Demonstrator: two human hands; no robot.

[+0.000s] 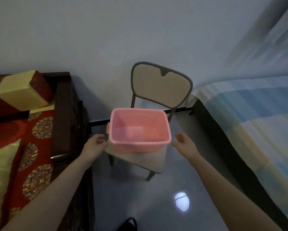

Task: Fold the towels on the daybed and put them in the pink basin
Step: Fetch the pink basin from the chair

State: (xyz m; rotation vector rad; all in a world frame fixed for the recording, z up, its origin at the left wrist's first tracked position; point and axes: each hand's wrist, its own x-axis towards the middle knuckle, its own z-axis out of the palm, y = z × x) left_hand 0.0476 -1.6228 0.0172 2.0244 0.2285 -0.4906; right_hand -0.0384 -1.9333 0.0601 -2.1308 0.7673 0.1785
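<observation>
While basin (pixel 140 148) sits on chair (pixel 160 84), L hand (pixel 95 143), R hand (pixel 184 142) grip released, glossy floor (pixel 123 197)

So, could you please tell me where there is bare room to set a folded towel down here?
The pink basin is bare inside. The chair seat shows a narrow free strip in front of it. Glossy floor lies open between daybed and bed. Crowded: the basin's sides, flanked by left hand and right hand.
</observation>
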